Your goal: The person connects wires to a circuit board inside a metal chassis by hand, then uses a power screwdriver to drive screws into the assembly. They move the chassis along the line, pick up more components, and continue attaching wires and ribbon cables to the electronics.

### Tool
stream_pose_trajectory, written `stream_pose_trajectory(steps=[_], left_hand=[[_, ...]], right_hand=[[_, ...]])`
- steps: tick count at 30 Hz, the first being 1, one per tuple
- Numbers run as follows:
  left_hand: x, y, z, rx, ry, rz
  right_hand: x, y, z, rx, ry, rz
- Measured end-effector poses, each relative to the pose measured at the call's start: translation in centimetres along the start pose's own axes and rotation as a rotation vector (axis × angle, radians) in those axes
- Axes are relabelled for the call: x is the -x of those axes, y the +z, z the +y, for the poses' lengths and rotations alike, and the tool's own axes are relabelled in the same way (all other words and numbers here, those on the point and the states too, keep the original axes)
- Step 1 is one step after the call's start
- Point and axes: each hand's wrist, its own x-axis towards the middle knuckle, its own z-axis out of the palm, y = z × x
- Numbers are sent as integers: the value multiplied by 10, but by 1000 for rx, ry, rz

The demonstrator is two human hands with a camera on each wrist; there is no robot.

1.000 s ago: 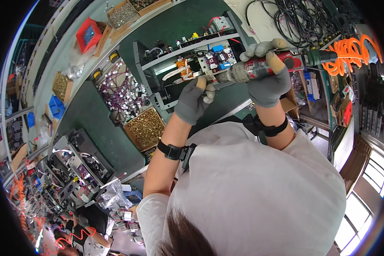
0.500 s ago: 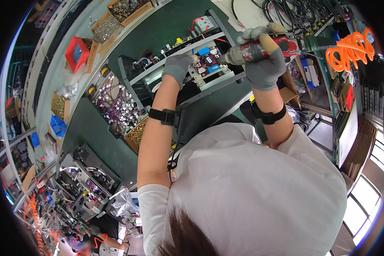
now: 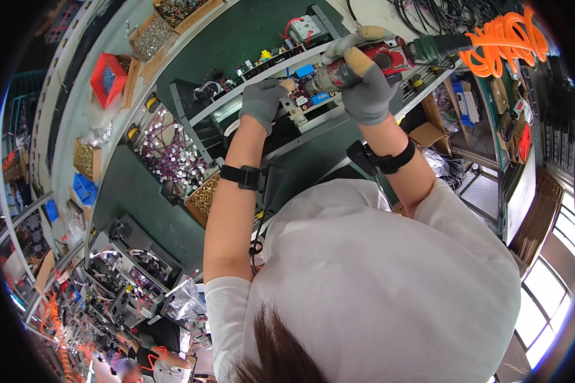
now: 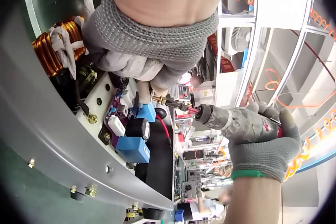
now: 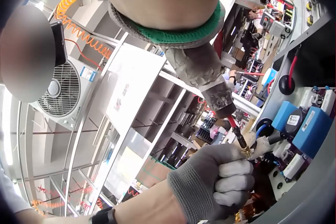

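My gloved right hand (image 3: 370,96) grips a red and grey power screwdriver (image 3: 390,56), its nose pointing left over an open metal chassis (image 4: 68,129). Close to the bit's tip, my gloved left hand (image 3: 260,103) pinches a small brass screw (image 5: 247,151) between thumb and finger. The screw is in line with the bit (image 4: 178,106) in the left wrist view. Beneath the left fingertips lies a circuit board with blue block components (image 4: 132,149). Beside that hand sits a copper coil (image 4: 56,48) with white leads.
An orange coiled hose (image 3: 508,45) runs from the driver's rear. Left of the chassis lie bundled wires with white connectors (image 3: 169,150) and a box of brass parts (image 3: 202,198). A red bin (image 3: 107,80) and hardware trays stand along the back. Black cables (image 3: 428,19) lie at upper right.
My left hand has moved from the chassis's near edge to above the circuit board. The right hand drew the driver back, then brought it left toward the left fingertips.
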Motion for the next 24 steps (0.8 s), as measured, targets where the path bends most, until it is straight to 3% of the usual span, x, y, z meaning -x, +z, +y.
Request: stream_pose_trajectory(steps=[11, 14, 16, 17, 19, 21, 24], left_hand=[[-21, -8, -15, -32, -5, -53], [-16, -4, -13, 5, 66, -61], [7, 1, 10, -340, 88, -47], [10, 3, 7, -337, 87, -44], [17, 6, 4, -1130, 636, 245], [27, 7, 11, -1289, 667, 222], [28, -1, 29, -1536, 753, 133]], right_hand=[[7, 2, -3, -71, -37, -107], [8, 5, -3, -60, -51, -127], [8, 4, -1, -40, -62, -134], [8, 1, 2, -15, -69, -158], [10, -7, 6, 12, -72, -185], [13, -12, 9, 173, -56, -150], [18, -5, 8, 77, -28, -159]])
